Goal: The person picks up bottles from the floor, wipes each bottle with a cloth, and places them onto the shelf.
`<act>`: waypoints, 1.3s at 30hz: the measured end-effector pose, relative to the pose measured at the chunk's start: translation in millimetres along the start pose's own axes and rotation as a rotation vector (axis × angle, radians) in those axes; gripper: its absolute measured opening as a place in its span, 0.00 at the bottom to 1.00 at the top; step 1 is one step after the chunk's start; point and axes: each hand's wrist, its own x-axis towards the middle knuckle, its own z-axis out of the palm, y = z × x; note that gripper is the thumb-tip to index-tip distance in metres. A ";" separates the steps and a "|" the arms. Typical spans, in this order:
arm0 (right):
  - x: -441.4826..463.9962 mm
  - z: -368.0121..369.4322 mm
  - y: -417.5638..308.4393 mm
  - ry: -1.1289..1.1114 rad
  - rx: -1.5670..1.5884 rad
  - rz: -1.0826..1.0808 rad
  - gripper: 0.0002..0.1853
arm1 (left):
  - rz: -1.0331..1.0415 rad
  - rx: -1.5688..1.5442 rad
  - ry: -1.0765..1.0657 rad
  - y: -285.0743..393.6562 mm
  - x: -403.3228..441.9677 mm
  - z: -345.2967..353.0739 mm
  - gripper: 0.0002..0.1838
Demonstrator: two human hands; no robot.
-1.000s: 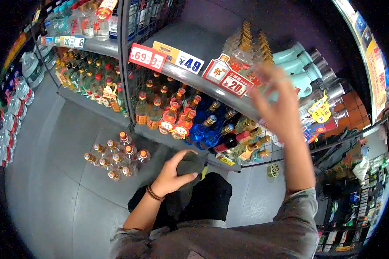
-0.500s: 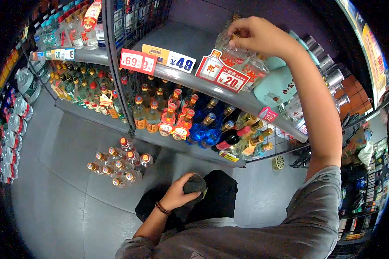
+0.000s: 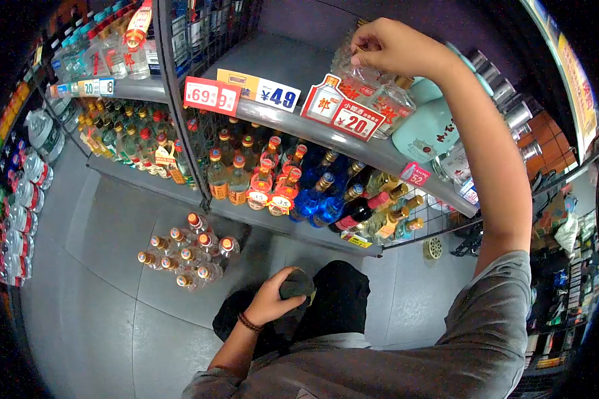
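At the upper shelf, my right hand [image 3: 399, 48] is closed in a pinch over the top of a clear glass bottle [image 3: 345, 65]. The fingers partly hide its neck. More clear bottles with red lettering [image 3: 394, 110] stand beside it, behind a red-and-white ¥20 price card [image 3: 345, 112]. Low in front of my knees, my left hand [image 3: 271, 302] is wrapped round a dark grey bundled cloth [image 3: 295, 286]. On the floor to the left stands a cluster of clear bottles [image 3: 190, 254] with orange-and-white caps.
Pale green bottles [image 3: 427, 133] stand right of the clear ones. Below the shelf edge [image 3: 273, 118] are rows of red-labelled [image 3: 259, 186], blue [image 3: 323, 199] and other bottles. A grey post [image 3: 173, 86] divides the shelving. Packs of bottled water [image 3: 30, 199] line the far left.
The view has shifted slightly. My right hand stays at the clear bottles with its fingers pinched, and my left hand keeps hold of the cloth.
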 end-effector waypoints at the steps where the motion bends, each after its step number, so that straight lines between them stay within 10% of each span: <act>1: 0.4 -1.1 -0.5 -0.015 -0.019 -0.006 0.13 | -0.008 -0.001 -0.002 0.7 -0.2 0.1 0.30; 15: -18.5 -29.8 -42.1 0.016 0.018 0.070 0.23 | -0.023 0.074 0.031 -13.0 -9.6 3.2 0.33; 29: -182.7 32.3 -108.9 0.752 0.174 -0.068 0.11 | -0.136 0.029 0.013 -15.0 -27.0 17.5 0.33; 31: -177.4 51.0 -127.3 0.512 0.683 -0.443 0.06 | -0.106 -0.011 0.051 -15.2 -27.4 22.2 0.30; 39: -193.3 65.9 -183.8 0.058 1.595 -0.569 0.05 | -0.081 0.033 0.074 -6.9 -28.5 44.4 0.28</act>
